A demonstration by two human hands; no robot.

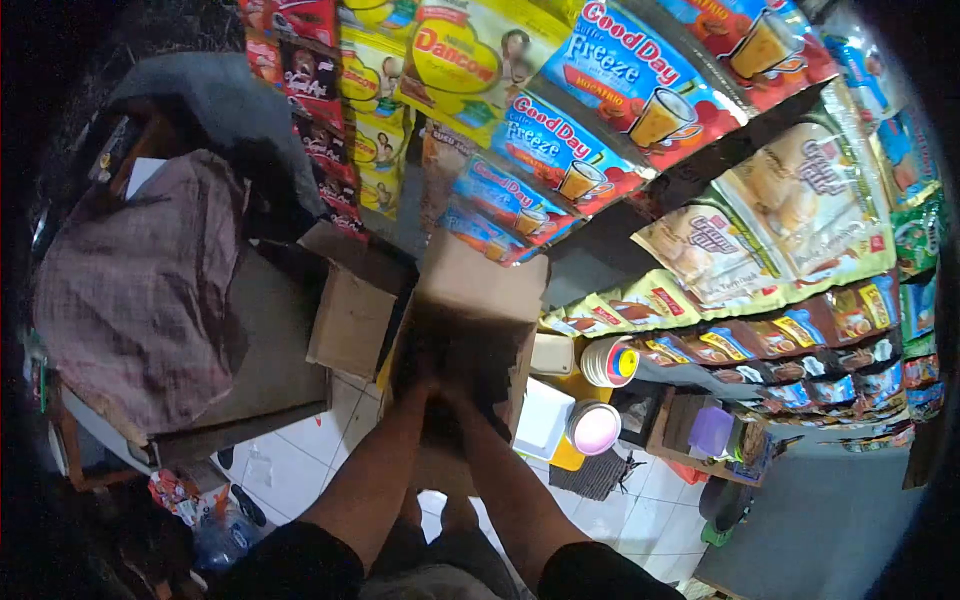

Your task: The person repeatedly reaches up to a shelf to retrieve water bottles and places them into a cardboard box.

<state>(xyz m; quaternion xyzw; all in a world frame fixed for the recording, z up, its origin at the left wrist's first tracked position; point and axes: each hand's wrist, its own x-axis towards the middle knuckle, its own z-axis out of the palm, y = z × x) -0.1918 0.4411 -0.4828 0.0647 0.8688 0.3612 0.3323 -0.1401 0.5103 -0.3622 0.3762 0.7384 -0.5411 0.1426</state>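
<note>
Both my arms reach down into an open cardboard box (478, 277) in the middle of the head view. My left hand (427, 374) and my right hand (453, 382) are close together inside it, in deep shadow. Their fingers are lost in the dark, so whether they hold anything cannot be made out. The box's contents are hidden too. Just left of it stands another cardboard box (345, 320) with its flaps up.
Strips of drink sachets (620, 75) hang in front and to the right. A cloth (140, 290) covers part of the left table. Right of the box are a white tray (540, 420), stacked tubs (593, 428) and a purple container (710, 430). A dark mat (590, 475) lies on the tiles.
</note>
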